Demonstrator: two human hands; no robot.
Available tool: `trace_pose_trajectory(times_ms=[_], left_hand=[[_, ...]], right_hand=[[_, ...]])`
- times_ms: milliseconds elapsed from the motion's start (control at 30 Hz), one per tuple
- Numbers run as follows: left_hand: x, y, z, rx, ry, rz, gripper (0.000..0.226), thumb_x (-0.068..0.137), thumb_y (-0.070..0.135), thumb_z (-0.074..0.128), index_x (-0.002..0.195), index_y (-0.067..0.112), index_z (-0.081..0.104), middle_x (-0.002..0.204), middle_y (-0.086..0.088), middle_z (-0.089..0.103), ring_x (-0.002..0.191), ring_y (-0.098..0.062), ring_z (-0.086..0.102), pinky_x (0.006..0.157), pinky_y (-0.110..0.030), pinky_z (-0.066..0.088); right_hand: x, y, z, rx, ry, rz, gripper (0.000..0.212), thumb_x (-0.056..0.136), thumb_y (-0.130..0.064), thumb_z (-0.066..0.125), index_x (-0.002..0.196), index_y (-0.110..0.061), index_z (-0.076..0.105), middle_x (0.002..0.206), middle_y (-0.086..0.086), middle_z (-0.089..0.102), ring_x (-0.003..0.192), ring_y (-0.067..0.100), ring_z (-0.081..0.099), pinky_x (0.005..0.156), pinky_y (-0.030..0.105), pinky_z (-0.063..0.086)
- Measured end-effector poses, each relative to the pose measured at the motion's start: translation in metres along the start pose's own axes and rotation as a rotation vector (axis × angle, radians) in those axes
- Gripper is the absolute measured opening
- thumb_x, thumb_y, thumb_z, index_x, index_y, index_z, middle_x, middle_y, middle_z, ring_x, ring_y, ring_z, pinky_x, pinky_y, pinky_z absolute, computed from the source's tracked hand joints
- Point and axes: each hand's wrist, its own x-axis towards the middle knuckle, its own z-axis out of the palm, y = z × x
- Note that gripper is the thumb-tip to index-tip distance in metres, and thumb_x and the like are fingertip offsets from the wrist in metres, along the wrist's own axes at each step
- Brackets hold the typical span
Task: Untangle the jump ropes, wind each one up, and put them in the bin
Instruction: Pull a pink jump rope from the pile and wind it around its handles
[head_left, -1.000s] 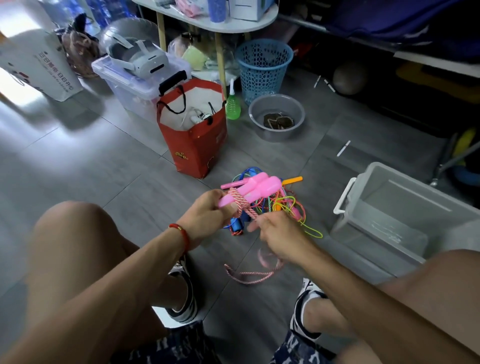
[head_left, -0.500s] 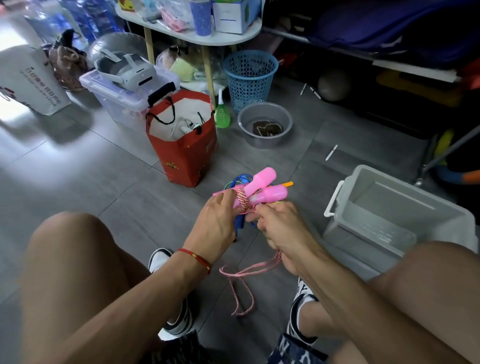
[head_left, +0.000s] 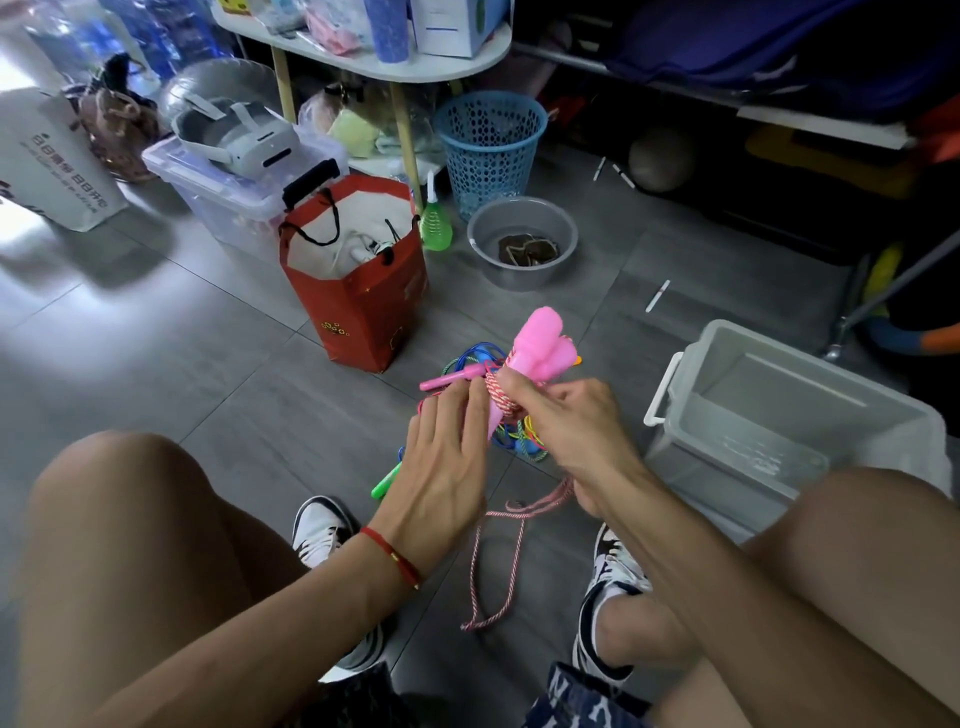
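Two pink handles (head_left: 537, 345) are held upright and side by side between both hands, with the red-and-white rope (head_left: 500, 397) wound in several turns around their lower part. Fingers of the left hand (head_left: 447, 462) are curled around the handles from the left, and a red string bracelet (head_left: 392, 556) is worn on that wrist. On the other side, the right hand (head_left: 566, 421) is closed on the wound coil, its fingertips pinching the rope against the handles. A loose length of the same rope is seen trailing from under the right hand down to the grey tiled floor (head_left: 182, 364), where a long loop is formed between the two black-and-white sneakers (head_left: 322, 530).

Just behind and below the hands, a tangle of other jump ropes (head_left: 519, 441) in blue, green, yellow and pink is left on the floor, with a thin pink handle (head_left: 447, 382) and a green handle (head_left: 387, 480) sticking out of it. To the right, beside the right knee, an open translucent bin (head_left: 779, 415) with white side handles is placed. Further back, a red paper bag (head_left: 358, 301), a grey basin (head_left: 522, 241), a blue perforated basket (head_left: 488, 145) and a lidded clear box with a white headset (head_left: 244, 143) on top are set on the floor.
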Motion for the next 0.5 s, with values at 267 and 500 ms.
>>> trace_pose_trajectory(times_ms=[267, 500], left_hand=[[0.013, -0.014, -0.028, -1.173, -0.182, -0.539, 0.030, 0.097, 0.038, 0.058, 0.126, 0.029, 0.052, 0.118, 0.014, 0.067, 0.102, -0.009, 0.065, 0.085, -0.026, 0.054], [0.015, -0.025, -0.021, -1.404, -0.304, -0.689, 0.032, 0.102, 0.024, 0.055, 0.120, -0.002, 0.061, 0.099, -0.020, 0.071, 0.072, -0.022, 0.061, 0.065, -0.032, 0.054]], right_hand=[[0.006, 0.000, -0.028, -0.163, -0.448, -0.249, 0.038, 0.094, -0.045, 0.066, 0.084, -0.011, 0.080, 0.061, -0.008, 0.061, 0.060, 0.002, 0.050, 0.069, 0.036, 0.047], [0.003, 0.004, -0.013, -0.193, -0.497, -0.279, 0.033, 0.102, -0.029, 0.059, 0.071, -0.026, 0.071, 0.050, -0.011, 0.055, 0.049, -0.001, 0.045, 0.056, 0.024, 0.037]])
